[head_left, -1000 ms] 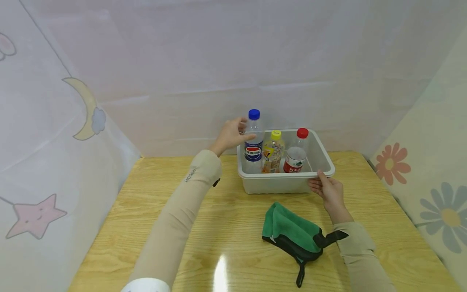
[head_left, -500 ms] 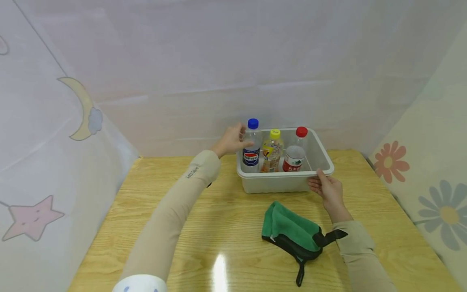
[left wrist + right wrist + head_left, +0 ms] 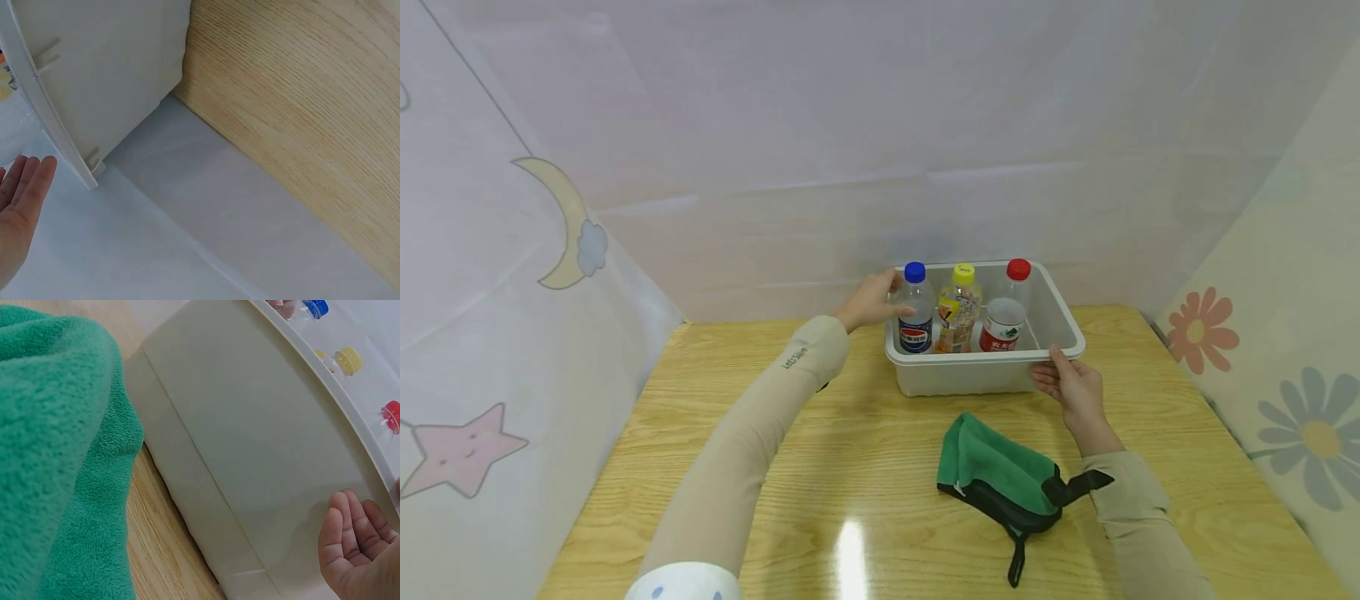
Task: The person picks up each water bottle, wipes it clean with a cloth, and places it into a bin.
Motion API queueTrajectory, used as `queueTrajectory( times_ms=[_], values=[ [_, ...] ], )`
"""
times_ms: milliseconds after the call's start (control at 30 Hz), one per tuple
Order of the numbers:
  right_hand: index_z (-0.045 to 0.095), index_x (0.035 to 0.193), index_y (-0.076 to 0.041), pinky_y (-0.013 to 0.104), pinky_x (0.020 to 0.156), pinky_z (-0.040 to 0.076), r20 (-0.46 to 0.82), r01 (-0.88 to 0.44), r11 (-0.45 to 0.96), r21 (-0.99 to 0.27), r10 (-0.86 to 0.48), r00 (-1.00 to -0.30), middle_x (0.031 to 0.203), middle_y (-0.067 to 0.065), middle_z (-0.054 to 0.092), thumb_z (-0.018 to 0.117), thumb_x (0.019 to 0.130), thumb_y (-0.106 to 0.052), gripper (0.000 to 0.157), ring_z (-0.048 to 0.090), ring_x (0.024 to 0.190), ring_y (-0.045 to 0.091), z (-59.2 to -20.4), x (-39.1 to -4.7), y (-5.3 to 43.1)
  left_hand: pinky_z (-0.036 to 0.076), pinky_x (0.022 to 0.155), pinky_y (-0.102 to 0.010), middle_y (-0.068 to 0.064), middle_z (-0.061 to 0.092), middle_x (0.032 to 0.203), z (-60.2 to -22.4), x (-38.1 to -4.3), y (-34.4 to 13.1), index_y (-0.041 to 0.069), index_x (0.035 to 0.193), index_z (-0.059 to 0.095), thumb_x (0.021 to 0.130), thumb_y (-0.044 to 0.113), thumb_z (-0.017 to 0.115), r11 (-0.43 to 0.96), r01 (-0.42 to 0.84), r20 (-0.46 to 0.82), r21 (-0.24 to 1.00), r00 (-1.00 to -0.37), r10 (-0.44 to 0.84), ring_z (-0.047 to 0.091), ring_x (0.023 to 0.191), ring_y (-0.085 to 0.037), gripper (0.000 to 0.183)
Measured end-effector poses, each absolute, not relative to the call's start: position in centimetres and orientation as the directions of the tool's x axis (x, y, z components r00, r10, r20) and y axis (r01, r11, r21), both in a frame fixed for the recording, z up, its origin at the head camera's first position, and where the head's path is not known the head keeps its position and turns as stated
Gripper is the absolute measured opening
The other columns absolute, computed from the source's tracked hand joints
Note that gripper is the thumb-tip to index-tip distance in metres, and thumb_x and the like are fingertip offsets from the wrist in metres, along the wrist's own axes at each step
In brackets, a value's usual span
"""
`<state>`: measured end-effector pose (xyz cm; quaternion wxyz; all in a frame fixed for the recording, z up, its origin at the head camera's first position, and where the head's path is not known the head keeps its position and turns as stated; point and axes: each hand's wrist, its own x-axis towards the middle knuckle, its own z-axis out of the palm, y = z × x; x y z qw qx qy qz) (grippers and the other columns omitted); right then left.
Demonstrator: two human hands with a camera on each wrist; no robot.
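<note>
My left hand holds the upper part of a clear bottle with a blue cap and a dark blue label, its thumb across the front. The bottle stands upright inside the left end of a white plastic bin. In the left wrist view, the left fingers lie beside the bottle's clear plastic. My right hand grips the bin's front right rim, thumb on top and fingers curled below. Beside the blue-capped bottle stand a yellow-capped bottle and a red-capped bottle.
A green cloth pouch with black trim and straps lies on the wooden table in front of the bin. A pale sheet hangs close behind the bin. Printed sheets flank both sides.
My left hand has moved down with the blue-capped bottle, which now sits lower in the bin. The right hand keeps its grip on the rim. The view has shifted slightly.
</note>
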<state>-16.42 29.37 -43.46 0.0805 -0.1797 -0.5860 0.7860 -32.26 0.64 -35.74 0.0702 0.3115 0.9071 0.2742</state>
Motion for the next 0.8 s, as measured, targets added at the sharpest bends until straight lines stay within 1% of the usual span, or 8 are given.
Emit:
queueTrajectory(
  times_ms=[200, 433, 800],
  values=[
    [0.065, 0.077, -0.005, 0.021, 0.061, 0.053, -0.181, 0.074, -0.306, -0.949, 0.341, -0.922, 0.067, 0.002, 0.066, 0.056, 0.090, -0.027, 0.028, 0.064, 0.061, 0.010, -43.55, -16.43, 29.39, 0.042, 0.092, -0.032, -0.015, 0.053, 0.116, -35.81, -32.18, 0.77, -0.002, 0.121, 0.045, 0.081, 0.029, 0.070, 0.659, 0.522, 0.047, 0.542, -0.801, 0.597, 0.050, 0.106, -0.025, 0.057],
    [0.066, 0.075, -0.005, 0.021, 0.061, 0.054, -0.187, 0.080, -0.304, -0.949, 0.343, -0.920, 0.067, 0.002, 0.066, 0.057, 0.089, -0.029, 0.029, 0.064, 0.061, 0.010, -43.57, -16.39, 29.38, 0.042, 0.093, -0.034, -0.016, 0.053, 0.121, -35.52, -32.00, 1.16, -0.002, 0.132, 0.039, 0.081, 0.026, 0.070, 0.655, 0.514, 0.037, 0.554, -0.801, 0.598, 0.050, 0.111, -0.026, 0.066],
    [0.066, 0.074, -0.007, 0.021, 0.061, 0.054, -0.203, 0.096, -0.298, -0.950, 0.351, -0.914, 0.067, 0.001, 0.066, 0.057, 0.089, -0.031, 0.029, 0.065, 0.062, 0.010, -43.47, -16.29, 29.26, 0.042, 0.094, -0.034, -0.017, 0.051, 0.124, -35.41, -31.93, 1.41, -0.002, 0.132, 0.040, 0.082, 0.026, 0.069, 0.653, 0.514, 0.028, 0.556, -0.797, 0.603, 0.049, 0.112, -0.027, 0.065]
  ],
)
